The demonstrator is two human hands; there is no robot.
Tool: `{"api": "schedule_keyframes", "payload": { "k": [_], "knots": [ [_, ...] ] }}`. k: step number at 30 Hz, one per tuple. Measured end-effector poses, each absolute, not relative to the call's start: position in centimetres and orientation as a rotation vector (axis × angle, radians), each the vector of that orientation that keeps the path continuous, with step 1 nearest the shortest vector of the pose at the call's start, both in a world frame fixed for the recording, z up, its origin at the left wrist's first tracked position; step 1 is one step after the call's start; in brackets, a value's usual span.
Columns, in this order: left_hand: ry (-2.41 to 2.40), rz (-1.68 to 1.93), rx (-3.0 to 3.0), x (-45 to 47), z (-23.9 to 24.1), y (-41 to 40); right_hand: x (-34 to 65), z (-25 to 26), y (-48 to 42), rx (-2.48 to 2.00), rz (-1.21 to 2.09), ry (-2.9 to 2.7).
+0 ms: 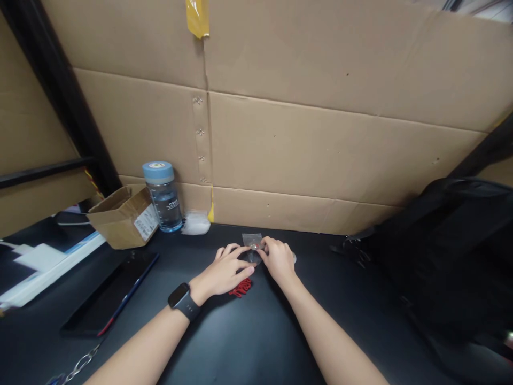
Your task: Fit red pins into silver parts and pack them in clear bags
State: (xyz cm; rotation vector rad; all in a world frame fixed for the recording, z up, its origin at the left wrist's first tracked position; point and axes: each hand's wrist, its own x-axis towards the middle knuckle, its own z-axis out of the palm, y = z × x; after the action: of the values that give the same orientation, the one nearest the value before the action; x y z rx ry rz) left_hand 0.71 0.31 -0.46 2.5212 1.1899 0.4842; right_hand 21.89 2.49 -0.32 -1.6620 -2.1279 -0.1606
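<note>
A small clear plastic bag [251, 238] lies on the dark tabletop between my hands, with a tiny red bit showing at its middle. My left hand [226, 271], a black watch on its wrist, has its fingers stretched out and apart, the tips touching the bag's left side. On the other side my right hand [279, 260] pinches the bag with closed fingers and thumb; exactly what sits between the tips is partly hidden. Just under my left thumb lies a bundle of red cord [241, 289]. A pale round edge [294, 258] peeks out beside my right hand.
At the back left stand a cardboard box [120, 216], a blue-lidded water bottle [165, 200] and a stack of clear bags [195, 223]. A dark tablet [112, 294] lies on the left, a black backpack [444, 267] on the right. A cardboard wall [304, 144] closes off the back.
</note>
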Motion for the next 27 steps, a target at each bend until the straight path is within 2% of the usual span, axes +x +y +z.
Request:
{"api": "schedule_keyframes", "payload": {
  "k": [8,18,22,27],
  "knots": [
    [1.142,0.533,2.495,0.8,-0.4,0.1,21.5,-0.8,3.8,-1.689,-0.250,-2.114],
    [1.237,0.621,2.407,-0.4,-0.2,1.2,21.8,-0.9,3.2,-1.449,0.113,-2.150],
    [1.416,0.697,2.351,-1.2,-0.6,1.7,21.8,-1.0,2.9,-1.410,0.163,-2.090],
    [1.392,0.639,2.378,-1.2,-1.6,1.9,22.0,-1.5,3.0,-1.356,0.283,-2.104]
  ]
}}
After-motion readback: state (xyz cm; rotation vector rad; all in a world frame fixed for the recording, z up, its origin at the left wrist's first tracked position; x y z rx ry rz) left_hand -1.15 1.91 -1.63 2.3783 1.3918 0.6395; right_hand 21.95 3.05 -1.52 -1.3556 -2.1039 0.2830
